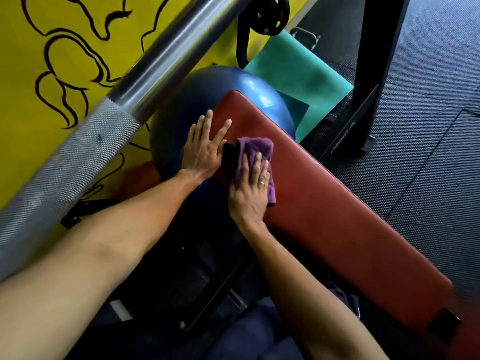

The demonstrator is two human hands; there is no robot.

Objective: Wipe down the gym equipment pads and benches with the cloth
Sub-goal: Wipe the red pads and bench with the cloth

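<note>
A long red-brown padded bench (337,203) runs diagonally from the upper middle to the lower right. A purple cloth (255,149) lies on the pad near its far end. My right hand (250,193) presses flat on the cloth with straight fingers, a ring on one finger. Just left of it, my left hand (205,146) rests flat with spread fingers on the bench's far left edge. The two hands almost touch.
A steel barbell (104,120) with a knurled grip crosses close above on the left. Behind the bench sit a blue exercise ball (207,84) and a teal mat (293,71). A black rack post (376,48) stands on dark rubber flooring (428,126) at the right.
</note>
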